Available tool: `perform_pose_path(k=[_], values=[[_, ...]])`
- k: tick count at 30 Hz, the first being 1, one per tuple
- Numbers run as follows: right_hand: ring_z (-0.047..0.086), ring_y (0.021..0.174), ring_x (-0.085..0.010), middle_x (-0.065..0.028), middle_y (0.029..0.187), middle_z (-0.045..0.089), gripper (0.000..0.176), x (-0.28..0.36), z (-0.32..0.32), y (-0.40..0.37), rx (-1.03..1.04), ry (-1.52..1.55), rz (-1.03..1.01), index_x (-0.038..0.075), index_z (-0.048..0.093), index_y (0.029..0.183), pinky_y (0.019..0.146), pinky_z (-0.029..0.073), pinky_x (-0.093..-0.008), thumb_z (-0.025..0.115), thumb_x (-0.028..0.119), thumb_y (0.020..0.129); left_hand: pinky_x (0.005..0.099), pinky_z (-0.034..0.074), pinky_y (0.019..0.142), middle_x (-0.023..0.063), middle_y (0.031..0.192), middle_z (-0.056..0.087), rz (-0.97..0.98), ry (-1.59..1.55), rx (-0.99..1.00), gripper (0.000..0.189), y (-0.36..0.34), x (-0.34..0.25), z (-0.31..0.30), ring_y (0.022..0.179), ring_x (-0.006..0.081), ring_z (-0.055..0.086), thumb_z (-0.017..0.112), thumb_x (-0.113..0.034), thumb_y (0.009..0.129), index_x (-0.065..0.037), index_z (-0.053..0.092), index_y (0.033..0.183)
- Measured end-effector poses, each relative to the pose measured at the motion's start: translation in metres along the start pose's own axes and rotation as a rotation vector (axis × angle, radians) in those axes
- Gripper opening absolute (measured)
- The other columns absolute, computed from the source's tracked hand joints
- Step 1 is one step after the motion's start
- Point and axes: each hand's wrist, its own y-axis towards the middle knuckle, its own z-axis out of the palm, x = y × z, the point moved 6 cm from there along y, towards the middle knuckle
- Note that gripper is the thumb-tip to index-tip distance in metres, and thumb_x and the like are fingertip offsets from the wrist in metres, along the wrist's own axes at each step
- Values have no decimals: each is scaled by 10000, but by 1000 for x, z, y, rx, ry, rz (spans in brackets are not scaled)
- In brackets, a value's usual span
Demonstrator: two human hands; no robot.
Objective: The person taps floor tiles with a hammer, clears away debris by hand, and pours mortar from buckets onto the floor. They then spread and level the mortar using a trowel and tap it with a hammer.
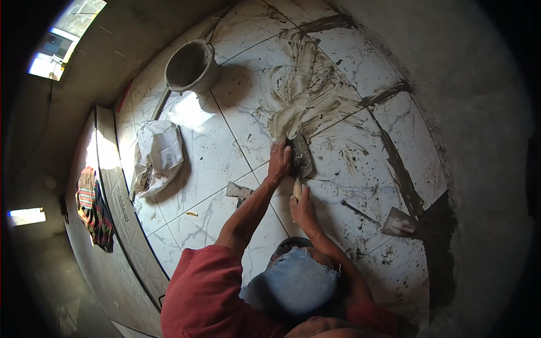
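My right hand [304,207] is wrapped around the wooden handle of a trowel [302,155]. The trowel's grey, mortar-specked blade lies low over the white marbled floor tiles [231,135]. Beside the left edge of the blade is my left hand [279,161], fingers stretched forward and thumb next to the metal; whether it touches the blade is hard to tell. Just ahead of both hands, wet grey grout or mortar [315,101] is smeared in swirls across the tiles. Dark filled joints [397,163] run along the right side.
A bucket [191,67] stands at the upper left, with a white sack [159,158] nearer. A flat float [399,223] and a thin rod [359,211] lie right. A small scraper-like piece [239,190] lies left of my arm. A mattress [121,191] with cloth leans left.
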Motion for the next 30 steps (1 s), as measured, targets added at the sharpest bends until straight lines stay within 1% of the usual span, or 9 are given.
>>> perform_pose_path(k=[4, 8, 12, 14, 15, 21, 26, 28, 30], values=[[574, 719, -490, -340, 842, 560, 368, 7, 23, 1, -81, -5, -161, 49, 277, 1103, 613, 443, -541, 488, 192, 839, 418, 245, 1044, 260, 1279, 423, -7, -75, -45, 486, 2, -17, 2, 1209, 394, 369, 338, -301, 949, 39, 377, 1293], [593, 637, -424, -279, 763, 557, 358, -26, 26, 6, -56, 120, -102, 44, 306, 1104, 551, 458, -493, 489, 192, 835, 409, 245, 1049, 254, 1299, 402, 14, -71, 55, 503, -5, -29, 8, 1219, 396, 359, 344, -315, 947, 38, 354, 1304], [552, 464, -235, -154, 723, 569, 354, -46, 11, 8, -39, 234, 35, 18, 392, 1089, 418, 442, -366, 527, 197, 815, 398, 192, 1076, 244, 1341, 366, 14, -35, -67, 511, -13, -42, -17, 1275, 358, 311, 328, -315, 957, 39, 327, 1325], [587, 530, -239, -147, 757, 580, 383, -52, -4, -1, 168, 469, 171, 17, 409, 1099, 450, 468, -354, 544, 232, 812, 399, 153, 1087, 215, 1385, 301, -101, -362, -153, 563, -22, -41, -36, 1306, 330, 257, 284, -379, 952, 13, 274, 1356], [509, 433, -121, -73, 730, 555, 403, -58, -14, -3, 159, 578, 107, 10, 432, 1119, 362, 417, -272, 554, 238, 811, 399, 133, 1092, 200, 1407, 269, -162, -527, -188, 589, -26, -41, -47, 1322, 315, 230, 262, -411, 950, 0, 247, 1371], [489, 469, -84, -67, 759, 554, 470, -80, -152, -59, 244, 508, 139, -7, 402, 1215, 398, 407, -243, 573, 205, 832, 439, 68, 1103, 135, 1477, 174, -558, -1283, -241, 729, -56, -29, -71, 1366, 280, 157, 179, -577, 913, -57, 149, 1422], [493, 499, -87, -70, 779, 563, 438, -132, -277, -179, -42, 430, 81, -3, 430, 1214, 465, 421, -256, 569, 198, 851, 440, 160, 1083, 119, 1451, 256, -464, -1267, 49, 683, -51, -74, -33, 1328, 284, 251, 212, -554, 924, -76, 210, 1412], [507, 532, -91, -68, 792, 571, 431, -116, -322, -261, -132, 399, 371, 10, 432, 1219, 502, 423, -258, 570, 196, 855, 441, 216, 1048, 87, 1420, 328, -393, -1213, 162, 619, -47, -94, -11, 1293, 286, 310, 241, -521, 938, -110, 268, 1401], [515, 556, -88, -64, 807, 578, 417, -119, -347, -344, -327, 433, 385, 31, 444, 1214, 496, 413, -253, 573, 203, 857, 461, 182, 1075, 128, 1439, 278, -417, -1124, 258, 633, -44, -119, 17, 1310, 312, 282, 237, -498, 945, -65, 221, 1406]])
